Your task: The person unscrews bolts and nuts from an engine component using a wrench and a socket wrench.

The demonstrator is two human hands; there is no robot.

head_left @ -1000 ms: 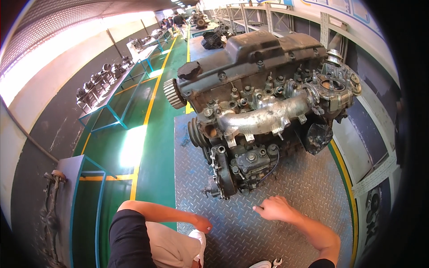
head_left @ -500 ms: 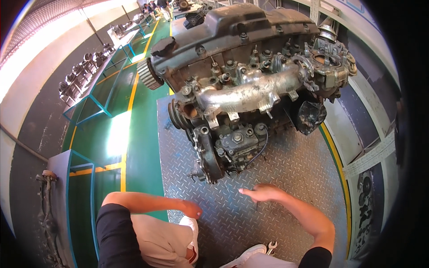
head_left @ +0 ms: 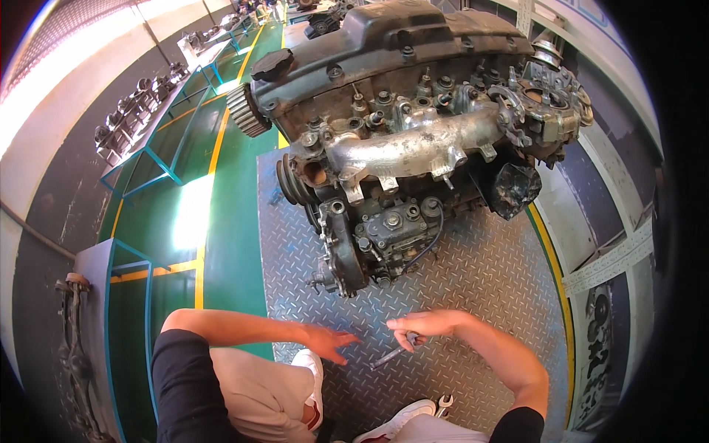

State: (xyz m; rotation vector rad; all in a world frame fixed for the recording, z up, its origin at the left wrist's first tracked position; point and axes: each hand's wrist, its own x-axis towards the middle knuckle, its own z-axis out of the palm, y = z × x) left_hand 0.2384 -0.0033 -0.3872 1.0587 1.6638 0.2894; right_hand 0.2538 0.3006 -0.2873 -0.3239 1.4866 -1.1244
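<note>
A large engine (head_left: pixel 413 155) with a silver intake manifold (head_left: pixel 421 146) stands on a diamond-plate metal floor (head_left: pixel 487 273) in front of me. My right hand (head_left: pixel 425 326) is closed on a slim metal wrench (head_left: pixel 391 357), which slants down and left from the fingers. Its exact type is hard to make out. Fingers apart and empty, my left hand (head_left: pixel 332 343) hovers just left of the wrench, not touching it. Both hands are below the pump (head_left: pixel 395 225) on the engine's lower near side, apart from it. A spanner (head_left: pixel 444 404) lies beside my right shoe.
At left, a blue-framed table (head_left: pixel 111 310) stands near a wall, with a long rusty metal part (head_left: pixel 74 347) beside it. Farther back, a bench (head_left: pixel 140 136) carries several engine parts. A white metal frame (head_left: pixel 609 262) runs along the right side.
My left hand has opened and moved right. The wrench in my right hand has swung into clear view, pointing left. The view has shifted slightly.
</note>
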